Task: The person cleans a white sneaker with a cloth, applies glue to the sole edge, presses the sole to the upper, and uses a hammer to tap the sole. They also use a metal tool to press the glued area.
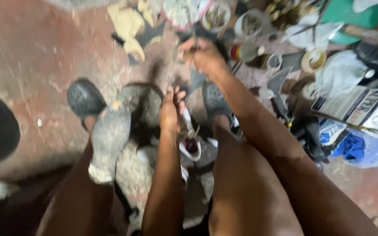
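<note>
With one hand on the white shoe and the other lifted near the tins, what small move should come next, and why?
Probably the right hand, raised by the round tins and seeming to pinch something small and blurred, should come back down to the white shoe with dark red lining. The left hand already has its grip on that shoe between the feet, so the shoe looks steady.

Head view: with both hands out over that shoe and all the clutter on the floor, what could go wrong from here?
The picture is motion-blurred, so this is cautious. The right hand reaches among open tins and could tip one. The left hand grips the white shoe between the feet; a slip might drop it onto the dusty floor. What the right hand holds cannot be made out; if it is sharp, the left hand's fingers lie close below it.
</note>
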